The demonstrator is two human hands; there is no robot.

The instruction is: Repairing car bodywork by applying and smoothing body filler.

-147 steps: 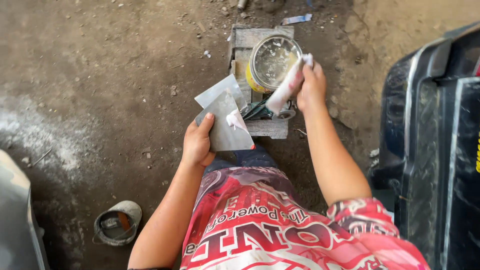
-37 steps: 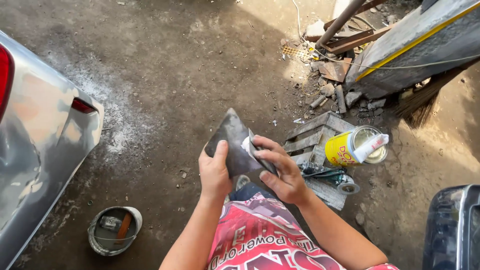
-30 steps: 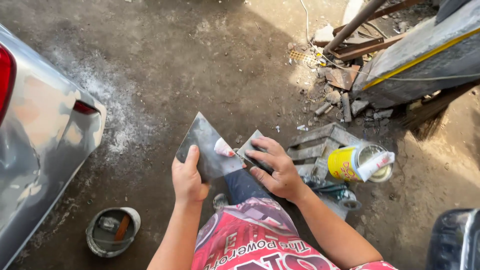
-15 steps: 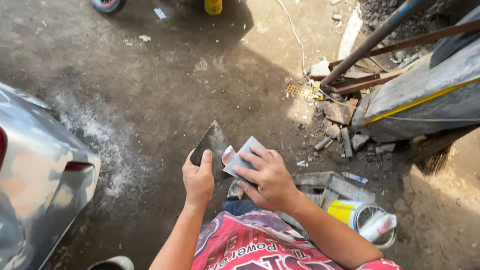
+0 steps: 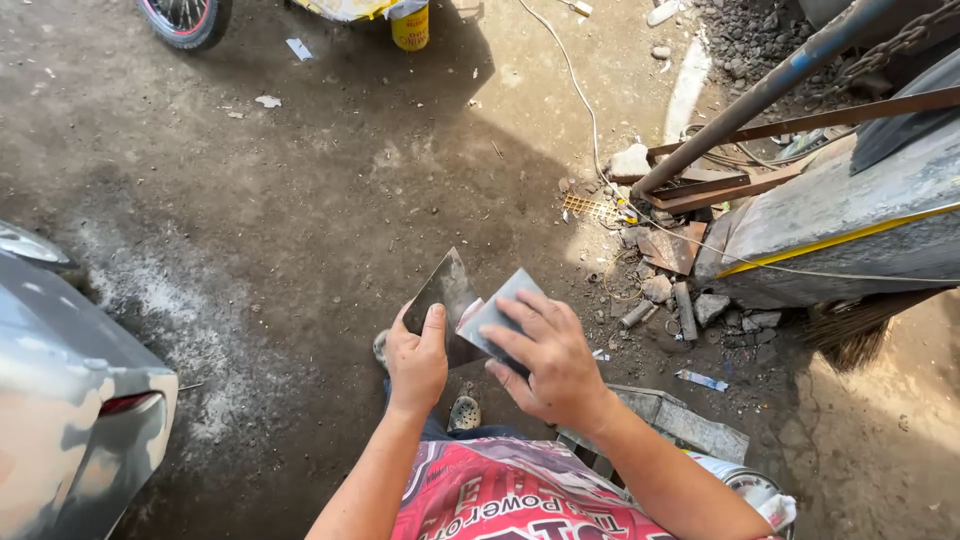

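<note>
- Left hand (image 5: 417,362): we note it closed on the lower edge of a dark flat metal plate (image 5: 447,296), thumb laid on the upper face, the other fingers curled beneath and out of sight.
- Dark flat metal plate: held tilted, one corner pointing up and away from the body, above the dirt ground (image 5: 330,200); a pale smear of putty (image 5: 470,312) sits on it near the right edge.
- Right hand (image 5: 548,360): fingers spread and pressed over a small grey spreader blade (image 5: 497,313), pinching it between fingers and thumb; the blade lies against the plate at the putty.
- Both hands sit close together, just in front of the person's red printed shirt (image 5: 500,495).
- Foot in a pale clog (image 5: 463,411): visible directly below the plate.
- Silver car body (image 5: 70,400): at the left edge, with a red lamp showing; white dust lies on the ground beside it.
- Scrap heap (image 5: 680,260): broken bricks, rusted metal pieces and a short pipe, right of the hands.
- Long blue-grey pole (image 5: 760,95): leaning diagonally over the scrap.
- Grey slab with a yellow stripe (image 5: 860,240): at the right.
- Yellow can (image 5: 409,22): at the top, next to a wheel (image 5: 185,15).
- White cable (image 5: 580,90): trailing across the ground from the top toward the scrap.
- Tin with a white rag (image 5: 760,495): at the bottom right, partly cut off by the frame edge.
</note>
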